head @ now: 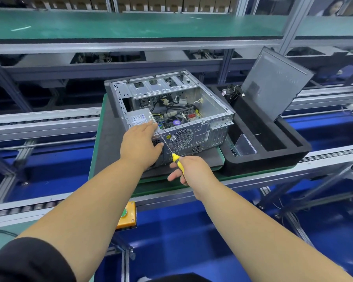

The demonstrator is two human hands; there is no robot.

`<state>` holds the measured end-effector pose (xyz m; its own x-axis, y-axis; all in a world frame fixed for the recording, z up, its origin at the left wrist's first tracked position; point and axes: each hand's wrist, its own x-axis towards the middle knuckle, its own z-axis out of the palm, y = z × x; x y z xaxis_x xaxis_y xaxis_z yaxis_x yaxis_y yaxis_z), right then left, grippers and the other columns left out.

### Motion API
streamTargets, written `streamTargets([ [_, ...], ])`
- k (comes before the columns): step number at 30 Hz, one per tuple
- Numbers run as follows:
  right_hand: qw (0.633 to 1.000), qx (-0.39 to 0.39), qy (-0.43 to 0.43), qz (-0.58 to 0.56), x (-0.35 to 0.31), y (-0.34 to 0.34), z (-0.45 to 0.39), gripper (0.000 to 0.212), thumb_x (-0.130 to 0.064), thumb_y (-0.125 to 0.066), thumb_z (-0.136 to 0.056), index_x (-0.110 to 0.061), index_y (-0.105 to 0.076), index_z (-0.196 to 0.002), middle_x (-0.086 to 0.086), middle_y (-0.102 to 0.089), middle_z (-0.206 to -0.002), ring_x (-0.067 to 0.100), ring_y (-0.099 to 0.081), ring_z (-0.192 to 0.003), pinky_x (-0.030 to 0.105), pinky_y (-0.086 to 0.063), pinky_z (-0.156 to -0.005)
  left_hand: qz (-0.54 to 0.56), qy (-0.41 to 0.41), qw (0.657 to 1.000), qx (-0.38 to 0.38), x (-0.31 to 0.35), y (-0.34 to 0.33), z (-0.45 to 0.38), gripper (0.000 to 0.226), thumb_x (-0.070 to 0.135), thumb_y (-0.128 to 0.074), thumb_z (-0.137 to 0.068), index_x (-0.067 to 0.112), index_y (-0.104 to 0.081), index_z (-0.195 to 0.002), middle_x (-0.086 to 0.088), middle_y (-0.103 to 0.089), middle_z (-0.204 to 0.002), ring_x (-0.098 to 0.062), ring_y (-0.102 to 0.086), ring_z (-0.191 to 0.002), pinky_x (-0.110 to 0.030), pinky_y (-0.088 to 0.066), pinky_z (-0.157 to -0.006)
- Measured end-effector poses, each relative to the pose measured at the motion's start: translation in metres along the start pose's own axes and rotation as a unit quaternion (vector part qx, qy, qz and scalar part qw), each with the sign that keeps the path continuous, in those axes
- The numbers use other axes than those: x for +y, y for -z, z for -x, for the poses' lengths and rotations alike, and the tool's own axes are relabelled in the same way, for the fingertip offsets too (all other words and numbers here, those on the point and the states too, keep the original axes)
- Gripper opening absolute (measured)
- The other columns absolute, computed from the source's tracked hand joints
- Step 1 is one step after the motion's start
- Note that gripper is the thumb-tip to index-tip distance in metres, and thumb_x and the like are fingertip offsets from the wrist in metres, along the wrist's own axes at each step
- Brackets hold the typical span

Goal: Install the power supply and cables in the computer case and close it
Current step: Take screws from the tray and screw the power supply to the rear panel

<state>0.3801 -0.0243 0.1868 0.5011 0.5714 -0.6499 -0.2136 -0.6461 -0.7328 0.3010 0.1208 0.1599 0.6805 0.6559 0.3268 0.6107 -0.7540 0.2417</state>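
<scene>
1. head view is looking down on an open computer case lying on its side on a dark mat on the green worktop, its back panel facing the person.
2. the power supply is sitting inside the case at the near left corner, label up, with cables trailing past it over the motherboard.
3. the left hand is resting on the top edge of the case, fingers straight and reaching over onto the power supply, thumb down against the back panel; its grip is released, pressing rather than grasping.
4. the right hand is grasping a yellow-handled screwdriver, fingers curled round the handle, the tip touching the back panel just beside the round fan grille.
5. to the right, a black foam tray is sitting just beside the case, with the grey side panel standing tilted in it.
6. an orange button box is hanging at the near edge of the conveyor frame.
</scene>
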Motion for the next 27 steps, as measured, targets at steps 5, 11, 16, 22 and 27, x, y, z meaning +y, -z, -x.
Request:
streamTargets([
  [5, 0.99, 0.023, 0.072, -0.12, 0.01, -0.002, 0.002, 0.025, -0.032, -0.064, -0.094, -0.01, -0.054, -0.087, 0.005, -0.049, -0.072, 0.012, -0.033, -0.049, 0.025, -0.031, -0.048, 0.012, 0.006, 1.0, 0.015, 0.001, 0.0, -0.001, 0.057, 0.042, -0.066, -0.086, 0.019, -0.054, -0.136, -0.001, -0.057, -0.137, -0.024, -0.048, -0.127, -0.037, -0.033, -0.107],
  [11, 0.991, 0.013, 0.022, -0.13, 0.005, 0.0, 0.005, 0.03, -0.036, -0.058, -0.098, -0.01, -0.062, -0.084, 0.002, -0.055, -0.068, 0.01, -0.041, -0.049, 0.02, -0.035, -0.048, 0.024, 0.009, 0.999, 0.029, 0.001, 0.001, -0.004, 0.048, 0.038, -0.071, -0.084, 0.017, -0.06, -0.126, -0.003, -0.064, -0.121, -0.029, -0.054, -0.114, -0.037, -0.039, -0.096],
  [16, 0.993, -0.013, -0.005, -0.117, 0.0, 0.003, 0.005, 0.046, -0.039, -0.041, -0.105, -0.007, -0.067, -0.085, 0.001, -0.052, -0.065, 0.009, -0.038, -0.049, 0.018, -0.032, -0.046, 0.02, 0.006, 0.999, 0.028, 0.0, 0.0, -0.004, 0.049, 0.039, -0.069, -0.085, 0.018, -0.059, -0.128, -0.003, -0.063, -0.122, -0.028, -0.053, -0.115, -0.037, -0.038, -0.098],
  [22, 0.985, 0.018, 0.01, -0.172, 0.003, 0.002, 0.002, 0.027, -0.035, -0.071, -0.089, -0.012, -0.059, -0.087, 0.004, -0.05, -0.071, 0.01, -0.041, -0.049, 0.018, -0.033, -0.041, 0.021, 0.004, 0.999, 0.033, 0.001, 0.0, -0.003, 0.047, 0.041, -0.068, -0.085, 0.018, -0.06, -0.125, -0.002, -0.064, -0.119, -0.027, -0.054, -0.112, -0.037, -0.04, -0.095],
  [27, 0.989, 0.036, 0.008, -0.143, 0.002, 0.002, 0.002, 0.029, -0.037, -0.065, -0.093, -0.01, -0.062, -0.084, 0.002, -0.054, -0.066, 0.01, -0.044, -0.049, 0.017, -0.036, -0.042, 0.02, 0.009, 0.999, 0.033, 0.001, -0.001, -0.003, 0.048, 0.04, -0.068, -0.085, 0.018, -0.06, -0.127, -0.002, -0.064, -0.121, -0.027, -0.053, -0.113, -0.037, -0.039, -0.097],
])
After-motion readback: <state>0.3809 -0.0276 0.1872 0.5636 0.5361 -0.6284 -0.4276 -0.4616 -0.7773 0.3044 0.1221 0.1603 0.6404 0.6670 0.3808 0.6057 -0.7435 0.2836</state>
